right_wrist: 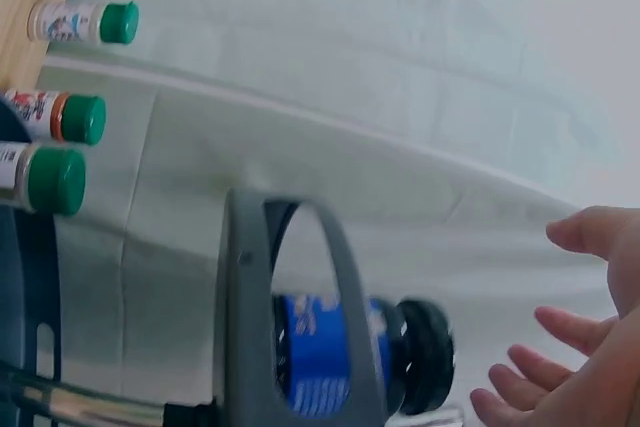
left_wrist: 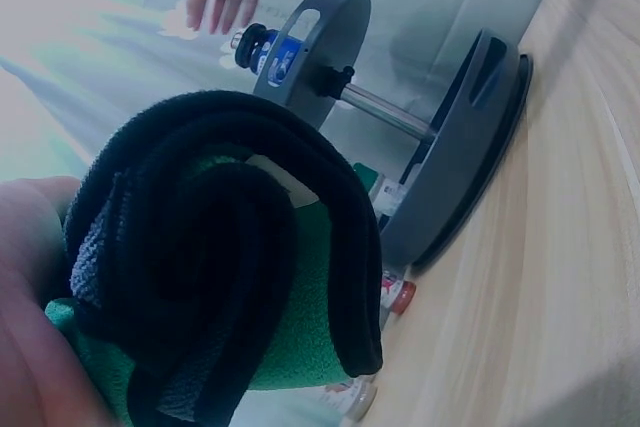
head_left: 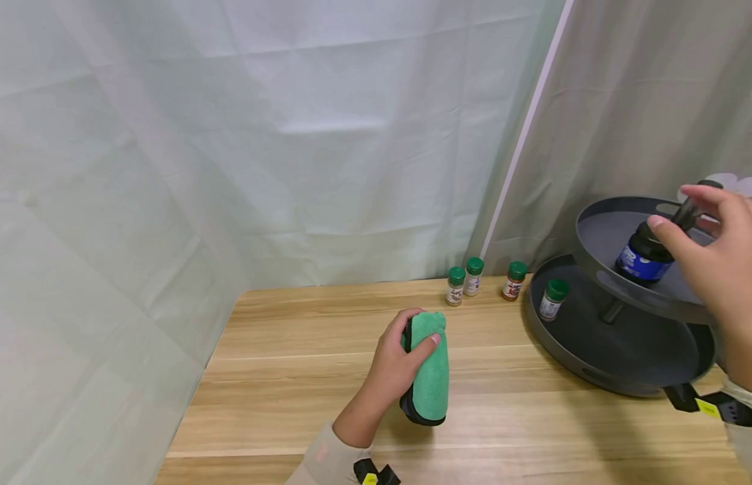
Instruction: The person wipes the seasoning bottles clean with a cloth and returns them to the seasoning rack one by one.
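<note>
My left hand (head_left: 395, 364) grips a rolled green towel (head_left: 432, 370) with black edging, held over the wooden table. In the left wrist view, the towel's coiled end (left_wrist: 215, 237) faces the camera. At the right, my right hand (head_left: 724, 249) is beside a dark jar with a blue label (head_left: 643, 261), which stands on the upper tray (head_left: 603, 232) of a grey two-tier stand. Its thumb and fingers are spread apart, and a gap shows between the fingertips (right_wrist: 560, 322) and the jar's black lid (right_wrist: 428, 357) in the right wrist view.
On the stand's lower tray (head_left: 631, 353) is a small green-capped spice bottle (head_left: 552, 301). Along the table's back edge stand three more: a red-brown one (head_left: 513, 283) and two paler ones, one nearer (head_left: 455, 287), one farther (head_left: 473, 277). Pale curtains (head_left: 352, 148) hang behind.
</note>
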The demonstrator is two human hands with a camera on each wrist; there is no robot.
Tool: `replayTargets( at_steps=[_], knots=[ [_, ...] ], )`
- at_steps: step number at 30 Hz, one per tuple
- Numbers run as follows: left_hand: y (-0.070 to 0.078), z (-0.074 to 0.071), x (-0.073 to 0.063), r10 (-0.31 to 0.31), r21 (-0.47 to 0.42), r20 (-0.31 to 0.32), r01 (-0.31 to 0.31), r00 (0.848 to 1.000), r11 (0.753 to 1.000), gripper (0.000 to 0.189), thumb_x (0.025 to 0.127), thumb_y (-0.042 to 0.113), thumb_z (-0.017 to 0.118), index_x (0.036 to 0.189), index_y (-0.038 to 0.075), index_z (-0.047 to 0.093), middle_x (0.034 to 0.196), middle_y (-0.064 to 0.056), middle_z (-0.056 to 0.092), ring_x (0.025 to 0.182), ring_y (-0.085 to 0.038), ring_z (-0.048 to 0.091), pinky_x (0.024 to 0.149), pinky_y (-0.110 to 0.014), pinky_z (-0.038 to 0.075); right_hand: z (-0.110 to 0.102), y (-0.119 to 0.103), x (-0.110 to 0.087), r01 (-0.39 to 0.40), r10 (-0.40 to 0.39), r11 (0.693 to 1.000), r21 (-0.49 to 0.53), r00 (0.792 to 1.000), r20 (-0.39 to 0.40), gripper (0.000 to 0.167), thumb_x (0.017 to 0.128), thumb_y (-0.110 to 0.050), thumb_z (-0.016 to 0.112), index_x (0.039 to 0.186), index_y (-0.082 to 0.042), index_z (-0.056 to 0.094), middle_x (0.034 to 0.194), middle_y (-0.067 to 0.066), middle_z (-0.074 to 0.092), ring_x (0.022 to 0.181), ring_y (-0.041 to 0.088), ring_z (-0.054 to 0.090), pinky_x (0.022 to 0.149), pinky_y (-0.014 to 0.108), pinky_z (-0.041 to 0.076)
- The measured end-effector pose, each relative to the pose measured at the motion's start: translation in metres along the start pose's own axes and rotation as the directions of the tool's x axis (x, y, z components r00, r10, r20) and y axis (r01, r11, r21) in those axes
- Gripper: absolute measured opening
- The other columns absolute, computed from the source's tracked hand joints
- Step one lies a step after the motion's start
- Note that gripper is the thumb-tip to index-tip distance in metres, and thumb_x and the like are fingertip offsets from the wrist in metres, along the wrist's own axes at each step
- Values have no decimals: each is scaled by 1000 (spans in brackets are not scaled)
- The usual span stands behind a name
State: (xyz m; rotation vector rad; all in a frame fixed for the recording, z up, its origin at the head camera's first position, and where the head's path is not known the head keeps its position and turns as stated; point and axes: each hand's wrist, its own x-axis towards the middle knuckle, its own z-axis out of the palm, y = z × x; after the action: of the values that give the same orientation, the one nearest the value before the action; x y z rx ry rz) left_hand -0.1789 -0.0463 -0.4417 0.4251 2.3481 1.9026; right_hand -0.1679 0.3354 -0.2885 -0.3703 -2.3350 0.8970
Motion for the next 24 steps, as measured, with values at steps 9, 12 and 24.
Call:
replayTargets(
  at_steps=[9, 12, 24],
  knots=[
    [0, -1, 1, 1, -2, -2, -1, 1000, 1000, 42, 95, 38, 69, 134, 29, 54, 128, -4, 59, 105, -21, 62, 88, -38, 54, 14, -19, -18, 244, -243, 966, 83, 970, -26, 49, 101, -20, 60, 147, -12, 49, 147, -7, 44, 132, -1, 37, 111, 8, 29],
    [0, -1, 1, 2, 1, -5, -2, 1000, 1000, 43, 96, 38, 69, 134, 28, 54, 128, -4, 59, 105, -21, 62, 88, -38, 54, 22, -22, -23, 283, -283, 948, 145, 959, -17, 45, 99, -17, 62, 143, -9, 53, 133, -27, 42, 118, -13, 39, 102, 3, 33],
    [2, -3, 0, 4, 2, -7, -4, 1000, 1000, 45, 96, 39, 69, 136, 24, 54, 127, -5, 59, 104, -21, 62, 86, -38, 54, 56, -25, -33, 279, -329, 939, 201, 901, 283, 39, 102, -23, 61, 138, -10, 57, 131, 1, 52, 107, -14, 45, 86, -5, 33]
  ],
)
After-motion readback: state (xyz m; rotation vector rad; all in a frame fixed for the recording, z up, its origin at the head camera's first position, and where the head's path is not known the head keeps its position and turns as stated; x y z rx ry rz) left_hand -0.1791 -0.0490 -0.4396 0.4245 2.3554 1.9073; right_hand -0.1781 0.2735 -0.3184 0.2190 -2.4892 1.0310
